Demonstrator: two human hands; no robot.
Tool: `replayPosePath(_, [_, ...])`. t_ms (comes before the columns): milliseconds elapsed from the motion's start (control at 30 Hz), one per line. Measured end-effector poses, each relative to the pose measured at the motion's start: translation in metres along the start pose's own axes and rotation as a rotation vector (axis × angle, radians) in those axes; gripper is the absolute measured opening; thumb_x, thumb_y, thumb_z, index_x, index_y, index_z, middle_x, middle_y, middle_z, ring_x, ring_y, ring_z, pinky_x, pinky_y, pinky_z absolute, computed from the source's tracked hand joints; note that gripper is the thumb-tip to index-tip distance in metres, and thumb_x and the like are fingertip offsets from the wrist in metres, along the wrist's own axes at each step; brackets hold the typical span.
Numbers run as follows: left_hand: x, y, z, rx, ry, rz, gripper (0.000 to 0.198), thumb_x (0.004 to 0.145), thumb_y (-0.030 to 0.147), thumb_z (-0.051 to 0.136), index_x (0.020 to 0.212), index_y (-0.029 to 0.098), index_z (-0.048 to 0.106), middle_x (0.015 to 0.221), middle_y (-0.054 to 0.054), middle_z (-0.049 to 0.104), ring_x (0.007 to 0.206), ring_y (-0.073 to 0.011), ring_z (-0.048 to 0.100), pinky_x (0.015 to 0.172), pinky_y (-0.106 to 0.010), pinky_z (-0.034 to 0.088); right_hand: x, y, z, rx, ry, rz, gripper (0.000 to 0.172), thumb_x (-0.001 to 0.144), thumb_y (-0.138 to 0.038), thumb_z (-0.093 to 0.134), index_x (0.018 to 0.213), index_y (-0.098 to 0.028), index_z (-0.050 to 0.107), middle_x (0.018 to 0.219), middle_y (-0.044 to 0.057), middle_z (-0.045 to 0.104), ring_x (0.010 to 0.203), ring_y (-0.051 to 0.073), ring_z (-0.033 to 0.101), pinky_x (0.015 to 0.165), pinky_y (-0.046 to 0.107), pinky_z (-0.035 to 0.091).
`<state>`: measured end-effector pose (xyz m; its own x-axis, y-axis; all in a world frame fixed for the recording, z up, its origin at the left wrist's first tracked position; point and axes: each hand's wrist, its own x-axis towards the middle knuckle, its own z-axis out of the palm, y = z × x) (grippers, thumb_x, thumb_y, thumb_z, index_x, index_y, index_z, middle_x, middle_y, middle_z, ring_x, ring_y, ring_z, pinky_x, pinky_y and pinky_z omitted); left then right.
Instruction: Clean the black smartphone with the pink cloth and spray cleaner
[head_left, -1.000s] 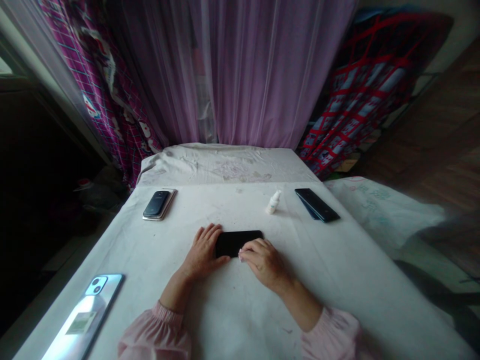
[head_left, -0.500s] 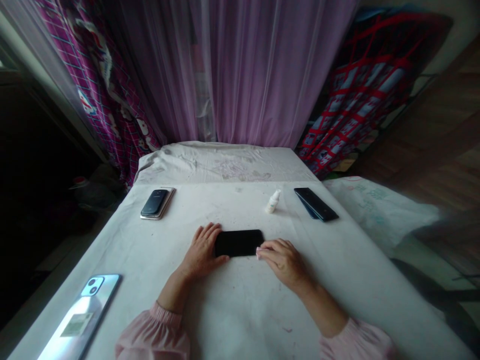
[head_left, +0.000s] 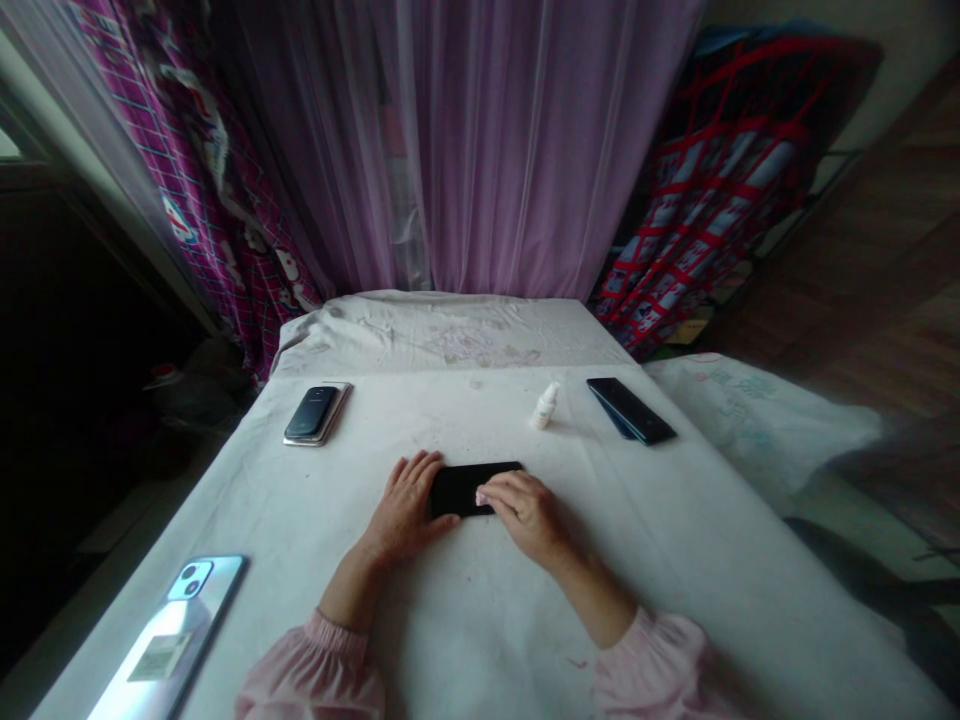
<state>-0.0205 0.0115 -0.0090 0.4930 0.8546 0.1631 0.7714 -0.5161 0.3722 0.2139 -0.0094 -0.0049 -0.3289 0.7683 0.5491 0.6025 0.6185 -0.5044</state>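
Observation:
A black smartphone (head_left: 459,488) lies flat on the white-covered table, dark screen up and long side toward me. My left hand (head_left: 405,508) grips its left end, fingers at the far corner and thumb along the near edge. Pinched in the fingertips of my right hand (head_left: 529,510) is a small, pale pink folded cloth (head_left: 481,496), pressed against the screen right of its middle. My right fingers cover the lower right part of the phone. Beyond that hand stands a small white spray bottle (head_left: 544,406), upright.
Two stacked phones (head_left: 312,412) lie at the back left, and two more dark phones (head_left: 634,408) overlap at the right. A shiny light-blue phone (head_left: 176,630) rests face down at the near left. Purple curtains (head_left: 510,150) hang behind the table.
My right hand has slid left across the screen with the cloth, from the phone's right end toward its middle. My left hand stays on the left end.

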Motion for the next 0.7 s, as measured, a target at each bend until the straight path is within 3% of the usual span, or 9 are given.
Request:
replayPosePath(133, [-0.007,-0.008,0.000,0.010,0.016,0.000,0.083,0.076,0.053,0.071,0.143,0.017,0.038,0.149,-0.019,0.043,0.141,-0.0367,0.032,0.114,-0.058,0.024,-0.004,0.025,-0.013,0.002,0.134,0.164,0.020,0.093,-0.020,0.052,0.095,-0.024,0.072,0.090,0.003,0.073,0.085,0.017,0.066,0.078,0.029,0.051])
replayPosePath(267, [-0.012,-0.014,0.000,0.020,0.016,-0.021,0.074,0.079,0.048,0.069,0.140,0.017,0.042,0.150,-0.018,0.041,0.142,-0.0358,0.030,0.115,-0.059,0.023,0.000,0.043,-0.025,-0.078,0.107,0.251,0.021,0.092,-0.023,0.052,0.091,-0.023,0.073,0.090,0.004,0.073,0.084,0.018,0.067,0.079,0.029,0.051])
replayPosePath(500, [-0.011,-0.011,-0.003,0.008,0.021,-0.029,0.069,0.080,0.043,0.070,0.139,0.019,0.044,0.149,-0.016,0.043,0.142,-0.0343,0.032,0.115,-0.058,0.024,0.030,0.051,-0.023,-0.234,-0.214,0.240,0.016,0.087,-0.017,0.061,0.086,-0.024,0.076,0.089,0.003,0.074,0.085,0.019,0.064,0.079,0.030,0.048])
replayPosePath(700, [-0.011,-0.011,0.000,-0.020,0.026,-0.033,0.068,0.079,0.043,0.071,0.137,0.020,0.045,0.148,-0.015,0.045,0.141,-0.0348,0.032,0.114,-0.060,0.022,0.059,0.020,0.000,-0.273,-0.409,0.174,0.018,0.089,-0.018,0.059,0.089,-0.024,0.076,0.093,0.004,0.074,0.091,0.018,0.063,0.083,0.028,0.044])
